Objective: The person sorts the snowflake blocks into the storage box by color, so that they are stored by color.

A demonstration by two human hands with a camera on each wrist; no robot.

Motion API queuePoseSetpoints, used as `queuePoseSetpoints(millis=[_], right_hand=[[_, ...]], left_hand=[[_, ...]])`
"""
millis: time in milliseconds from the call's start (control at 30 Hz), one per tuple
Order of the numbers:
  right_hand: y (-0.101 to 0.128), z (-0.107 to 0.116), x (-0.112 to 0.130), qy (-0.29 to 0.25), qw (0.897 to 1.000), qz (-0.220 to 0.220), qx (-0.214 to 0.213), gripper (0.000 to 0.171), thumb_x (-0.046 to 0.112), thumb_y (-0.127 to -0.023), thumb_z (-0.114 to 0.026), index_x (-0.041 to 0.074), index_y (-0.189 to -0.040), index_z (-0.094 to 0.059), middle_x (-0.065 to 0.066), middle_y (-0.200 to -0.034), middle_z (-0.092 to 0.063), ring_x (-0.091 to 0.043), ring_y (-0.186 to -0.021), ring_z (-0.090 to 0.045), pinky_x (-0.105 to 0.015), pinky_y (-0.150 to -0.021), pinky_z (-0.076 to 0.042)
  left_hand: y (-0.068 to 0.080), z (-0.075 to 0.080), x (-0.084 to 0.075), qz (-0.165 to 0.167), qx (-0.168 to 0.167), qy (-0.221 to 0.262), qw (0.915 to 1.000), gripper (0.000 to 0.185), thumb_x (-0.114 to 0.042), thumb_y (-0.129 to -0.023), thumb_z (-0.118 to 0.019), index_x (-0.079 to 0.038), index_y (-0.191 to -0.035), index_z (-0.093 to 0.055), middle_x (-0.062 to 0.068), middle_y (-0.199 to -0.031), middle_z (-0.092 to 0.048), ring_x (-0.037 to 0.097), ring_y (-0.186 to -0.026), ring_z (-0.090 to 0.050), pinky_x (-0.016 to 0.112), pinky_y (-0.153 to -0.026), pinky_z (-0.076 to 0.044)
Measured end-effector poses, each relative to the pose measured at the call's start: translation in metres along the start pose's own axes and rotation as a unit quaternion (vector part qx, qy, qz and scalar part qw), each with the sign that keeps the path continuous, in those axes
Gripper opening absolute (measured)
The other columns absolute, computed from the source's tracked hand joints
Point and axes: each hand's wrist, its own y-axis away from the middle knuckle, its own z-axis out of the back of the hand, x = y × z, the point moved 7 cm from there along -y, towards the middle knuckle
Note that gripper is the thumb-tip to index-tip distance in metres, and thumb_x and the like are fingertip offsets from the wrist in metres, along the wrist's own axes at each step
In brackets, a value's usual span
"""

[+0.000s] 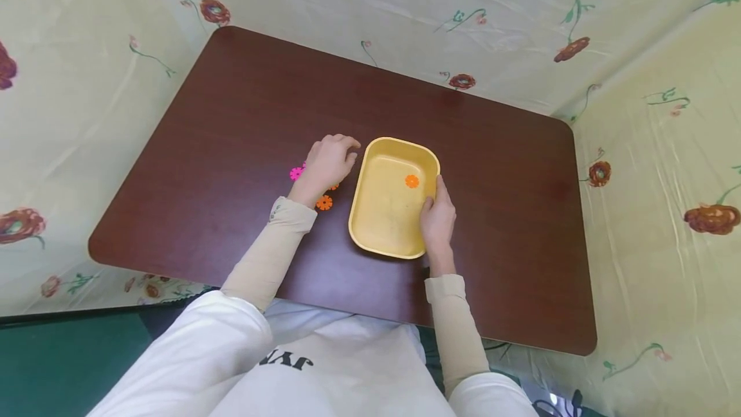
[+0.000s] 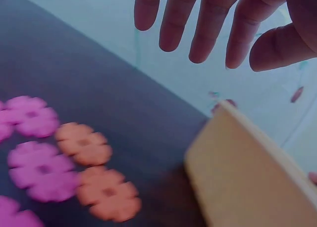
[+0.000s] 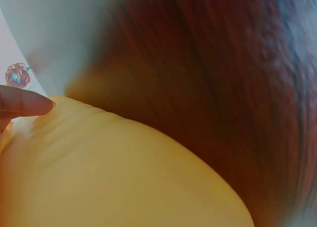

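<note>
- The table (image 1: 231, 147), dark brown, carries everything; both hands work near its front middle.
- The yellow tray (image 1: 389, 211) sits between the two hands, its right wall under the right hand (image 1: 438, 221), its left wall just beside the left hand (image 1: 329, 161). It looks like light, stiff moulded plastic with a smooth, somewhat slippery skin; the rolled rim is the natural place to take hold, thumb inside and fingers outside.
- The right hand grips that right rim, thumb laid along the edge and the fingers curled down the outer wall.
- The left hand hovers above the loose discs, fingers (image 2: 173, 24) spread and relaxed, holding nothing.
- The orange flower discs (image 2: 96, 170) and the pink flower discs (image 2: 37, 148) lie flat on the table directly below the left palm. They look thin, light and rigid, best pinched by the notched edge.
- One orange disc (image 1: 411, 181) lies inside the tray, near the right thumb.
</note>
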Motion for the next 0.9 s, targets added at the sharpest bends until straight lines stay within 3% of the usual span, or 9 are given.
queuePoseSetpoints(millis=[433,667,900], right_hand=[[-0.001,0.001,-0.001,0.016,0.999,0.028,-0.001,0.05,-0.002,-0.089,-0.047,0.008,-0.138,-0.04,-0.007,-0.143,-0.037,-0.029,-0.124,-0.042,-0.041,-0.095,-0.04],[-0.002,0.0,-0.002,0.023,0.999,0.03,0.001,0.05,-0.002,-0.09,-0.047,0.009,-0.138,-0.04,-0.006,-0.143,-0.037,-0.027,-0.125,-0.042,-0.04,-0.096,-0.04],[-0.001,0.0,-0.002,0.024,0.999,0.028,0.001,0.05,-0.002,-0.09,-0.047,0.01,-0.138,-0.04,-0.004,-0.144,-0.036,-0.024,-0.127,-0.04,-0.038,-0.098,-0.038]], left_hand=[[0.03,-0.014,0.052,0.052,0.03,-0.022,0.998,0.027,-0.011,-0.086,-0.053,-0.007,-0.11,-0.063,0.012,-0.108,-0.063,0.033,-0.097,-0.055,0.047,-0.08,-0.043],[0.041,-0.016,0.063,0.064,0.032,-0.022,0.9972,0.028,-0.012,-0.085,-0.055,-0.005,-0.11,-0.063,0.015,-0.11,-0.062,0.035,-0.096,-0.054,0.048,-0.082,-0.043],[0.048,-0.022,0.068,0.046,0.035,-0.032,0.9978,0.03,-0.015,-0.083,-0.06,-0.004,-0.111,-0.062,0.016,-0.12,-0.056,0.037,-0.109,-0.048,0.051,-0.088,-0.039]])
